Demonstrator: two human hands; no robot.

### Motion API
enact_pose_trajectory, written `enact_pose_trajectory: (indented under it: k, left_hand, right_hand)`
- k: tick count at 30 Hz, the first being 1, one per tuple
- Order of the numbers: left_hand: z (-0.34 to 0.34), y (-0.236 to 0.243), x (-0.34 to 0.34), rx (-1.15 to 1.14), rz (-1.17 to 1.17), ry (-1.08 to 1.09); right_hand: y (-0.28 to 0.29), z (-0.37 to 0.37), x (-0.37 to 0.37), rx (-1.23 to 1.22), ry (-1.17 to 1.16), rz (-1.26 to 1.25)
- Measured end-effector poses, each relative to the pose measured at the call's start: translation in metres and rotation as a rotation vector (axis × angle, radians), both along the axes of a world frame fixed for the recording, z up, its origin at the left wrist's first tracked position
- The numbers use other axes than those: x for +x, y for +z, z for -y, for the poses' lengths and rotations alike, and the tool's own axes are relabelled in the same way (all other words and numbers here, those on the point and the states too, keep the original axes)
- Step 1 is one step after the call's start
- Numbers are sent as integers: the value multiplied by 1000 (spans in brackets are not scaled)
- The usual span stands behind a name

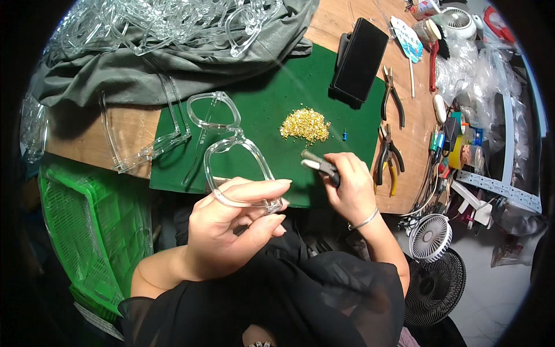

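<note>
My left hand [228, 228] is closed on a clear plastic eyeglass frame [239, 137], pinching it near a hinge corner. The frame is tilted up above a green mat [254, 95], with its two lens rims toward the far side. In my right hand [354, 188] is a pair of pliers [327, 168] with pale-tipped jaws, pointing left toward the frame but apart from it. Just beyond the pliers lies a heap of small gold-coloured metal pieces [305, 124]. A small blue pin [344, 135] stands to the right of the heap.
Another clear frame [153, 151] rests at the mat's left edge. Many more pile on grey cloth [110, 75] at the back left. A black phone [361, 61] and two other pliers [392, 98] lie to the right. A green crate [92, 225] stands lower left; small fans [430, 237] lower right.
</note>
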State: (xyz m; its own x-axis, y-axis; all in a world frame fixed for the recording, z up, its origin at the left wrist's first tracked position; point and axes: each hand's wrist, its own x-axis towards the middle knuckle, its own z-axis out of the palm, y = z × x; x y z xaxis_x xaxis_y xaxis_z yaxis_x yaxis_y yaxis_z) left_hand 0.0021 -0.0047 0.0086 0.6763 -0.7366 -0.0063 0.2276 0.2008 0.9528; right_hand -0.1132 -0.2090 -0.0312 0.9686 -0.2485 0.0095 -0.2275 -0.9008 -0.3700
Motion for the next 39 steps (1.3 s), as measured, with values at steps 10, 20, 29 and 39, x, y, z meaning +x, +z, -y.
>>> enact_pose_trajectory:
  k: [10, 20, 29, 39]
  left_hand:
    - [-8, -4, 14, -183, 13, -71]
    - [7, -22, -4, -20, -127, 37]
    - [1, -21, 5, -141, 94, -108]
    - [-4, -20, -6, -144, 77, -46]
  right_hand:
    - [-36, 0, 18, 161, -94, -15]
    - [-39, -7, 30, 127, -173, -116]
    - [26, -20, 24, 661, -194, -19]
    - [35, -51, 40, 575, 393, 590]
